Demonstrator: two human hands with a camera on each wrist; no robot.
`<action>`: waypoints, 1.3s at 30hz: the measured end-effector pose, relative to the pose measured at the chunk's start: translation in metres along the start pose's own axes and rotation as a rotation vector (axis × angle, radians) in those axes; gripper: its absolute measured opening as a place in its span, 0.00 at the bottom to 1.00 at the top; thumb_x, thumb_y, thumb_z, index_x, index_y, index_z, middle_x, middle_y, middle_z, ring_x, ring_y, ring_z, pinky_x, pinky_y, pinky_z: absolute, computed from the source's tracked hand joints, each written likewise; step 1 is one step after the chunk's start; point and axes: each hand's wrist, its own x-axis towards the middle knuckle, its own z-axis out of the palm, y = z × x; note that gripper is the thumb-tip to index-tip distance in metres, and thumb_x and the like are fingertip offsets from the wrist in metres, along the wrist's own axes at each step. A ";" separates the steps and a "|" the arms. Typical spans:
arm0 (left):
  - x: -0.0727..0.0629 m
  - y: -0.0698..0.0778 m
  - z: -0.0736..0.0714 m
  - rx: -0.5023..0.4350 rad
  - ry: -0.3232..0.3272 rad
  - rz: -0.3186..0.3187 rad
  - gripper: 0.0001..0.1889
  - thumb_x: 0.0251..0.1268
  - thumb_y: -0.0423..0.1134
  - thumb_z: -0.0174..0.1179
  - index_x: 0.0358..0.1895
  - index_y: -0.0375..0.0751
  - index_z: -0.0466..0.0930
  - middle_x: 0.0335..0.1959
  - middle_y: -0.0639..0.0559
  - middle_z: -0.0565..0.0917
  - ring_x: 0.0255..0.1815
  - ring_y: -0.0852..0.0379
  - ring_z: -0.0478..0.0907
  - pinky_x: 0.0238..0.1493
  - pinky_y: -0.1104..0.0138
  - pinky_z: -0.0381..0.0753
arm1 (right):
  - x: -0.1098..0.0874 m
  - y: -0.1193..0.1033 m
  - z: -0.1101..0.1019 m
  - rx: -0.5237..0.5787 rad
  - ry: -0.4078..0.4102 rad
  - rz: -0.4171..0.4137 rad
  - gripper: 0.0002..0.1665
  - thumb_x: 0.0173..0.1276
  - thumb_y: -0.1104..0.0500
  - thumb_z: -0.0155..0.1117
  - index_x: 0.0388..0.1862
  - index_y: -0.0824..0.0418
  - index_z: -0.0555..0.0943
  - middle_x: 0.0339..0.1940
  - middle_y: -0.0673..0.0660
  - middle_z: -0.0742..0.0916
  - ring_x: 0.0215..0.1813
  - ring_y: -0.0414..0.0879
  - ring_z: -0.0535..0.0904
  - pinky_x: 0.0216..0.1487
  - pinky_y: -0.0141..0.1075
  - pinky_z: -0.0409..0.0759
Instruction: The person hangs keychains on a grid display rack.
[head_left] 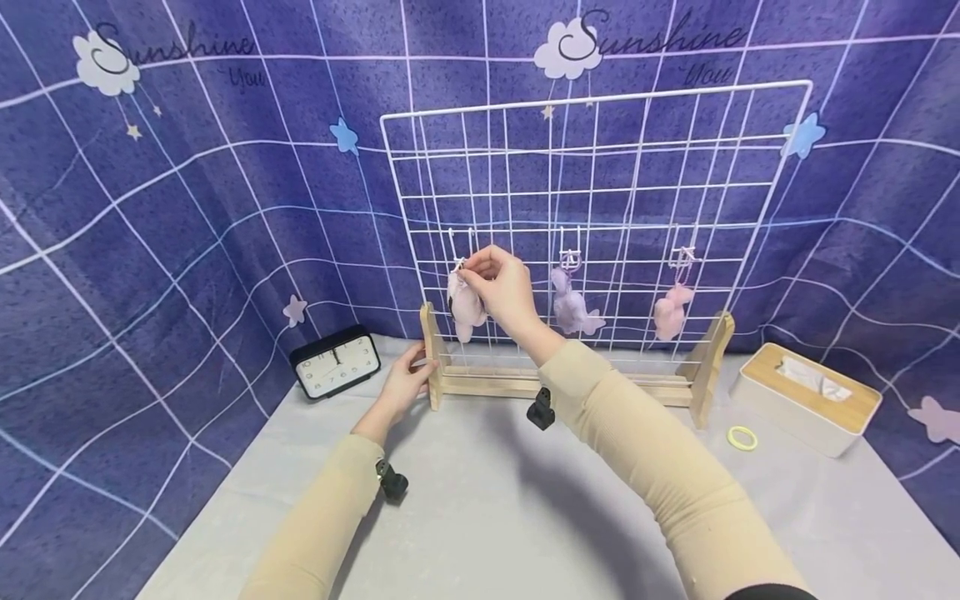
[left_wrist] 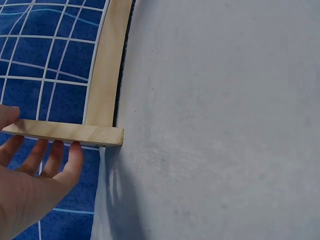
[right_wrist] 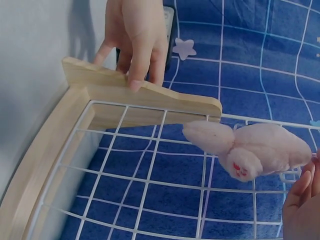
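My right hand [head_left: 508, 292] pinches the top of a pale pink plush keychain [head_left: 467, 310], right at a white hook on the left part of a white wire grid rack [head_left: 596, 102]. In the right wrist view the plush toy [right_wrist: 272, 145] hangs against the grid, a red mark on one end, with the fingertips at its other end. My left hand [head_left: 402, 387] grips the rack's left wooden side support [head_left: 431, 354]. The left wrist view shows thumb and fingers on opposite sides of this wooden piece [left_wrist: 75, 132].
A purple plush keychain [head_left: 570, 310] and a pink one [head_left: 670, 315] hang from other hooks on the rack. A black-framed clock [head_left: 337, 364] stands at the left. On the right are a yellow-green ring [head_left: 742, 438] and a tissue box [head_left: 795, 412] with a wooden lid.
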 end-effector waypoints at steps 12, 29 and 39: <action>0.005 -0.003 0.004 -0.015 -0.010 -0.006 0.32 0.77 0.29 0.55 0.78 0.28 0.55 0.73 0.25 0.63 0.69 0.29 0.68 0.65 0.39 0.73 | -0.015 -0.002 -0.023 -0.068 -0.023 -0.029 0.04 0.67 0.64 0.73 0.38 0.64 0.87 0.33 0.56 0.90 0.37 0.46 0.85 0.45 0.35 0.83; 0.017 -0.033 -0.008 0.046 0.053 0.037 0.30 0.78 0.32 0.55 0.78 0.31 0.57 0.74 0.29 0.65 0.69 0.30 0.68 0.61 0.43 0.79 | -0.068 0.020 -0.051 -0.055 -0.308 -0.025 0.05 0.66 0.67 0.73 0.41 0.64 0.87 0.35 0.54 0.90 0.35 0.46 0.84 0.39 0.36 0.85; 0.008 -0.034 -0.010 0.045 0.014 -0.001 0.32 0.81 0.36 0.53 0.80 0.31 0.51 0.74 0.26 0.61 0.71 0.27 0.64 0.65 0.40 0.74 | -0.105 0.042 -0.082 -0.120 -0.483 0.030 0.05 0.70 0.62 0.70 0.42 0.63 0.86 0.36 0.50 0.90 0.39 0.44 0.84 0.41 0.40 0.86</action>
